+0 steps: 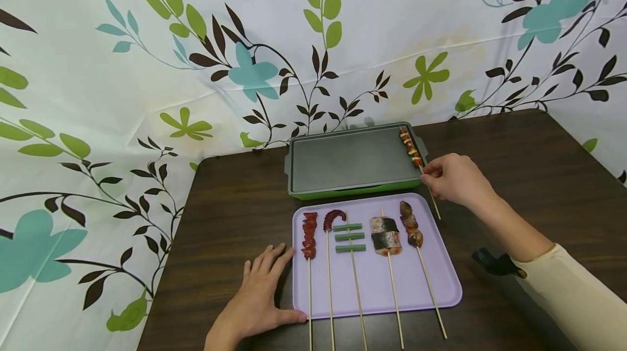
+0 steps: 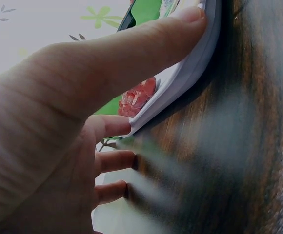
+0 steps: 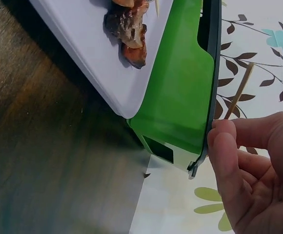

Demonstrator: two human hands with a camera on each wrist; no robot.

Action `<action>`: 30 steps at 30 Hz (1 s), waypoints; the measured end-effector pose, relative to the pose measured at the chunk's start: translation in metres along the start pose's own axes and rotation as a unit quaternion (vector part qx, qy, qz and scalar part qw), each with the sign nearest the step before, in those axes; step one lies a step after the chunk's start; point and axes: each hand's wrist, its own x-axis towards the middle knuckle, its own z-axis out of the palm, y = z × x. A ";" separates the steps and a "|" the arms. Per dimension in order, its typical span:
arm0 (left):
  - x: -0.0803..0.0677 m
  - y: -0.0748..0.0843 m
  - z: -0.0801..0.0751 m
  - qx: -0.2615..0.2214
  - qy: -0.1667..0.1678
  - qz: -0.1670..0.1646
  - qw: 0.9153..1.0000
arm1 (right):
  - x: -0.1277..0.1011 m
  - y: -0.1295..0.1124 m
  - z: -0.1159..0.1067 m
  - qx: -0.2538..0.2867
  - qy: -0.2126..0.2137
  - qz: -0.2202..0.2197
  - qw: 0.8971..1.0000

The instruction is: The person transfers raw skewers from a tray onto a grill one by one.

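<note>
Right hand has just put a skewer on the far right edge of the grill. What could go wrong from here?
The skewer lies right along the grill plate's right rim, its stick jutting past the front edge; letting go could let it tip or roll off. The right hand pinching the stick could nudge the purple tray just below on the way back. The left hand only rests flat against the tray's left edge, so the tray may slide.

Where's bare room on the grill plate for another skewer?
The grill plate is bare left of the one skewer that the right hand pinches at its right edge. The purple tray is crowded with five skewers.
</note>
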 end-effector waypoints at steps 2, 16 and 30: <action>0.000 0.000 0.000 -0.001 -0.002 -0.001 1.000 | 0.000 0.001 0.001 0.001 0.004 0.001 1.000; 0.001 0.002 0.000 0.003 -0.007 -0.003 1.000 | -0.002 0.005 0.004 0.011 0.030 -0.004 0.999; 0.001 0.003 0.000 0.006 -0.007 -0.007 1.000 | -0.006 0.006 0.003 0.014 0.033 0.000 0.999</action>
